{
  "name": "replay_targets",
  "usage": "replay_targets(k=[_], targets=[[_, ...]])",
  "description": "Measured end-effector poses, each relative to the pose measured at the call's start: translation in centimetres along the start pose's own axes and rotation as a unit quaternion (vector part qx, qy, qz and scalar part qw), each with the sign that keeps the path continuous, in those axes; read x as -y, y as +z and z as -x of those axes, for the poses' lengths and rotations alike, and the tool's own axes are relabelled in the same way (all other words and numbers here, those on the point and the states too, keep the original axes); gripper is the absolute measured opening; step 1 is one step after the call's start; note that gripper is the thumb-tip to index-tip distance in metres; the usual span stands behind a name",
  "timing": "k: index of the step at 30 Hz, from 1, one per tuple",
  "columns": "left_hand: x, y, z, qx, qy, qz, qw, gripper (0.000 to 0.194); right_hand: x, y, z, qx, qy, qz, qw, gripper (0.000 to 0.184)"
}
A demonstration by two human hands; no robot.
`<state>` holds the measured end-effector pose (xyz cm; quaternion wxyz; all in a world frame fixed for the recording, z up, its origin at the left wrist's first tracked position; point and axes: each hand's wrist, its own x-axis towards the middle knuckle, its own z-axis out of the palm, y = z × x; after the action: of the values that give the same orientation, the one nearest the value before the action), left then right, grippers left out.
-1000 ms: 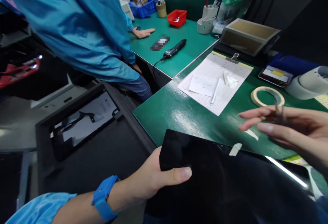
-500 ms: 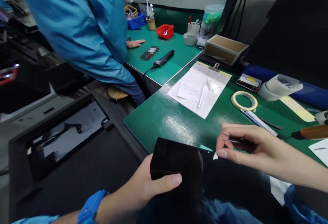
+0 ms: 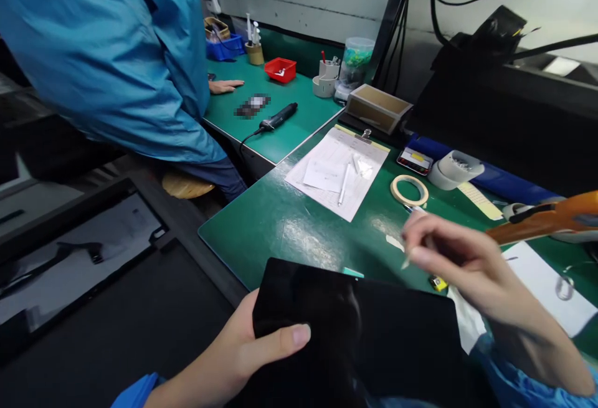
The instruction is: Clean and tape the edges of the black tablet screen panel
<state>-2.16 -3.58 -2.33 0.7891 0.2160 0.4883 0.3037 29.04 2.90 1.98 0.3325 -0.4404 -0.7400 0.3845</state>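
At the bottom centre of the frame the left hand grips a flat, glossy black rectangular panel by its left corner, the thumb lying across the glass face and the fingers curled shut around the edge. The panel lies nearly level at the near edge of the smooth green desk. Just right of centre the right hand hovers above the panel's far edge, its fingers pinched together on a thin pale pointed tool; the hand is blurred, so the tool's material cannot be told.

Beyond, in mid-frame, lies a white paper sheet on a clipboard with a slim white pen on it, and to its right a flat ring of beige tape. A long orange-handled tool lies at the right edge. In the upper left a person in a wrinkled blue coat rests a hand on the neighbouring desk near a black corded electric screwdriver.
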Motion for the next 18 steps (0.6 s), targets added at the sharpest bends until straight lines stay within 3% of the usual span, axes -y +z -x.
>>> replay_targets(k=[2,3,7,12,18], targets=[[0.1,-0.1,0.2,-0.009,-0.014,0.002,1.0,0.055,-0.7,-1.7,0.3,-0.048,0.017,0.036,0.998,0.044],[0.2,-0.1,0.3,-0.01,-0.018,0.006,1.0,0.056,-1.3,-2.6,0.3,-0.04,0.031,0.058,0.997,0.046],[0.1,0.1,0.4,-0.016,-0.024,0.007,1.0,0.058,-4.5,-4.9,0.1,0.086,0.098,0.142,0.981,0.061],[0.2,0.0,0.3,-0.013,-0.023,-0.018,0.999,0.065,-8.9,-5.1,-0.2,0.179,0.149,0.2,0.952,0.085],[0.6,-0.7,0.2,-0.025,-0.025,-0.045,0.998,0.067,-10.2,-4.8,-0.2,0.207,0.144,0.208,0.945,0.077]])
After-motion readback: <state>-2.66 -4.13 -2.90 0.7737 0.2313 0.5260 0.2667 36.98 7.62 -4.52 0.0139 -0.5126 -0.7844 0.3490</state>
